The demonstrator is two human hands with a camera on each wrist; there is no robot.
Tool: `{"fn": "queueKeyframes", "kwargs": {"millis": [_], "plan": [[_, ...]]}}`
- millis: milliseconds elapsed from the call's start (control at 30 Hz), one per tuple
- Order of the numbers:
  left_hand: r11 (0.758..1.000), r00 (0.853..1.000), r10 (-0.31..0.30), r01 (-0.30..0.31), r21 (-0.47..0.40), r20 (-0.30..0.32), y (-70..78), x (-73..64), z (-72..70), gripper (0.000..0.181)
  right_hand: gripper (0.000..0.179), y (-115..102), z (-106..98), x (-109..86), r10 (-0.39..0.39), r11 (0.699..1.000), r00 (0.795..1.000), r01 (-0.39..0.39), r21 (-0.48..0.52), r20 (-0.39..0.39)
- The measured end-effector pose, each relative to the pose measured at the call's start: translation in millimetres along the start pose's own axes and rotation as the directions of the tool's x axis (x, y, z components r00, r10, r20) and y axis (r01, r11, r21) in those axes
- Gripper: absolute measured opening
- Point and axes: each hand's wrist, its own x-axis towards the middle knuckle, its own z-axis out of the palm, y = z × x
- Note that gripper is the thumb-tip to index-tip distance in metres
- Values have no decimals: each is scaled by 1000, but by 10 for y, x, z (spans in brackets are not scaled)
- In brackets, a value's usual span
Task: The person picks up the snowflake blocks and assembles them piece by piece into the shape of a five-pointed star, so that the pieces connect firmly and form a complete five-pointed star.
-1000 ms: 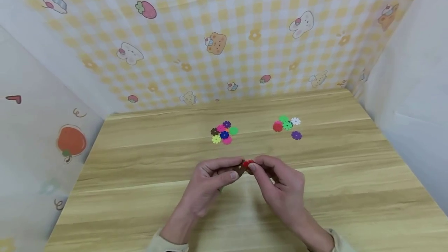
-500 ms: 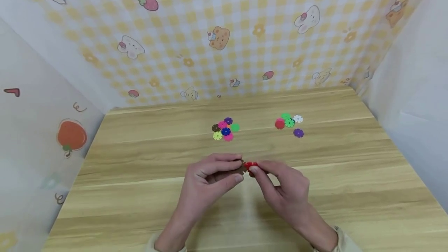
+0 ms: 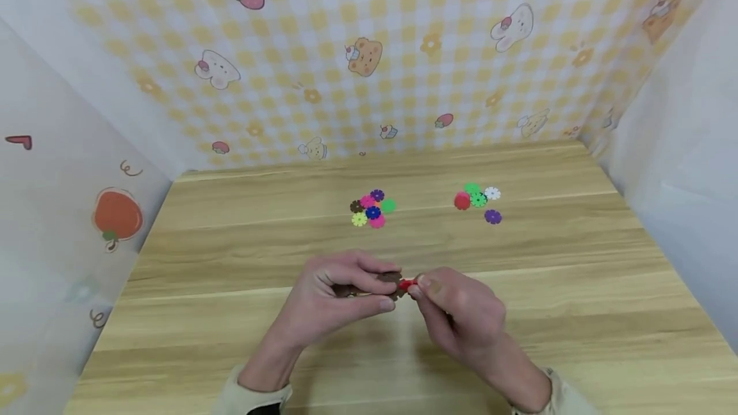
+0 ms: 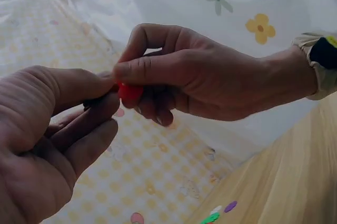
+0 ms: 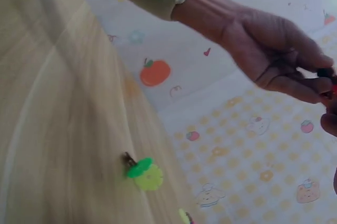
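Contrasting red piece [image 3: 407, 285], brown disc [image 3: 391, 277]

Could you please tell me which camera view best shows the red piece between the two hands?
The left wrist view: the red piece appears largest there, pinched by the right hand. The head view shows only a small part; the right wrist view, just a sliver at its right edge.

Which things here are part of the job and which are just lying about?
Seemingly in the job:
left hand, gripping brown disc
right hand, pinching red piece

Lying about, perhaps as spares:
left pile of discs
right pile of discs
lone purple disc
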Motion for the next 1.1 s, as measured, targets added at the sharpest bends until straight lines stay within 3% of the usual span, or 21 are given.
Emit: {"fn": "queueKeyframes", "kwargs": {"millis": [67, 100, 200, 300, 333, 433, 500, 633, 733, 933, 1033, 1100], "plan": [[999, 999, 36, -36, 21, -11, -10, 10, 29, 14, 19, 5, 39, 12, -26, 999, 999, 25, -26, -44], [1000, 999, 26, -25, 18, -26, -20, 9, 52, 14, 17, 6, 58, 13, -26, 1000, 998, 25, -18, -63], [996, 992, -79, 75, -46, -96, -76, -26, 124, 14, 16, -1, 93, -10, 15, 1000, 996, -13, 20, -90], [976, 967, -195, 174, -133, -165, -120, -49, 153, 14, 16, -3, 87, -36, 72, 996, 995, -68, 55, -63], [973, 962, -202, 176, -150, -181, -129, -53, 150, 14, 18, -2, 78, -42, 82, 995, 995, -79, 54, -49], [976, 972, -142, 107, -191, -185, -138, -54, 125, 20, 20, -9, 36, -63, 124, 988, 992, -124, 91, 1], [970, 980, -83, 38, -240, -180, -142, -48, 116, 28, 22, -37, 6, -77, 201, 967, 979, -204, 150, 36], [946, 984, -2, -56, -318, -179, -142, -29, 136, 36, 20, -123, -13, -72, 393, 883, 917, -398, 249, 74], [939, 981, 25, -89, -332, -191, -132, -8, 151, 37, 14, -158, -2, -37, 464, 842, 882, -467, 270, 79], [914, 971, 143, -203, -352, -190, -148, 8, 187, 37, 10, -176, 39, -13, 467, 831, 882, -464, 307, 67], [924, 958, 204, -257, -283, -202, -184, 12, 210, 36, 9, -191, 44, 0, 461, 835, 886, -454, 310, 57], [930, 947, 250, -293, -224, -200, -210, 14, 225, 35, 8, -213, 31, 20, 478, 837, 877, -474, 273, 57]]}}
